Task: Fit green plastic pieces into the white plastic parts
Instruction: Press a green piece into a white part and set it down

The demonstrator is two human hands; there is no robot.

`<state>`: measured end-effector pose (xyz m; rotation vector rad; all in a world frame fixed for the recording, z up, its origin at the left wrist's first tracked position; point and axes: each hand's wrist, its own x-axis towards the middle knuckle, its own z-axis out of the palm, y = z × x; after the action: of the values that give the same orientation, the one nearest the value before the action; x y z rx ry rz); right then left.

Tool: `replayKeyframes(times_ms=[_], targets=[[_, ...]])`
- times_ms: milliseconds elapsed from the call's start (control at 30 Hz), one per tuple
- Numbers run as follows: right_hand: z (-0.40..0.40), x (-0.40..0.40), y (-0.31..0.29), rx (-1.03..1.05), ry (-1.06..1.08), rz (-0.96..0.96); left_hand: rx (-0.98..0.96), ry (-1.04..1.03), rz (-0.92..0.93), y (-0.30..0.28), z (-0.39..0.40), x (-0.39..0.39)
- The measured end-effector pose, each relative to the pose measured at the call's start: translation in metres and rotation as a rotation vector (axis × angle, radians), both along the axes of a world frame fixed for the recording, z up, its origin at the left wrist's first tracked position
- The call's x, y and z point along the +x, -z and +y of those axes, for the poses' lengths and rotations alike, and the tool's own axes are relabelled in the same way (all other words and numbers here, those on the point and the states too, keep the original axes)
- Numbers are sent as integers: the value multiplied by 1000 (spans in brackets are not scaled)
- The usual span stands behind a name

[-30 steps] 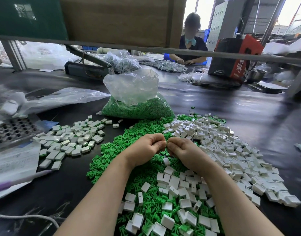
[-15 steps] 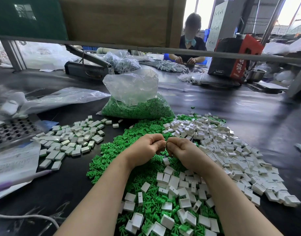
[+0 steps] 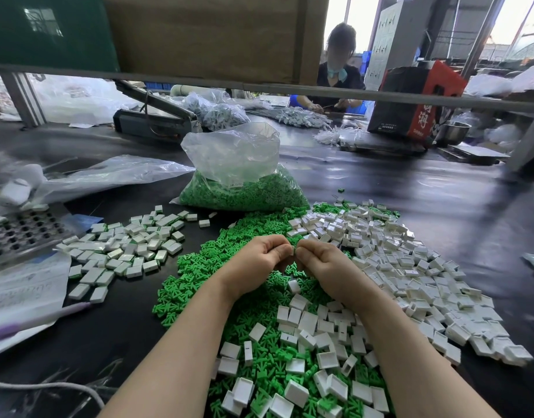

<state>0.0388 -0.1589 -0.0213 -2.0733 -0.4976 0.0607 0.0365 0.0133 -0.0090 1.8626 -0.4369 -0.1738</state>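
Note:
My left hand (image 3: 261, 259) and my right hand (image 3: 323, 262) meet fingertip to fingertip above a heap of loose green plastic pieces (image 3: 205, 267). Between the fingertips a small white part with a green piece (image 3: 293, 250) is pinched; most of it is hidden by the fingers. Empty white plastic parts (image 3: 410, 267) lie piled to the right and in front of my forearms. A separate group of white parts with green inside (image 3: 124, 251) lies on the left.
A clear bag of green pieces (image 3: 238, 182) stands behind the heap. A perforated metal tray (image 3: 21, 233) and papers (image 3: 24, 291) lie at left. A flat plastic bag (image 3: 108, 176) is behind them. Another person (image 3: 338, 70) works across the black table (image 3: 410, 191).
Both hands have stayed together at the same spot; the fingertips shifted only slightly around the small part.

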Motion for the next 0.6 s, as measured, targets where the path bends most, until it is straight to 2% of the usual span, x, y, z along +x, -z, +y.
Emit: replayKeyframes(times_ms=[600], targets=[[0, -3, -4, -171, -3, 22, 201, 22, -24, 4, 5, 5]])
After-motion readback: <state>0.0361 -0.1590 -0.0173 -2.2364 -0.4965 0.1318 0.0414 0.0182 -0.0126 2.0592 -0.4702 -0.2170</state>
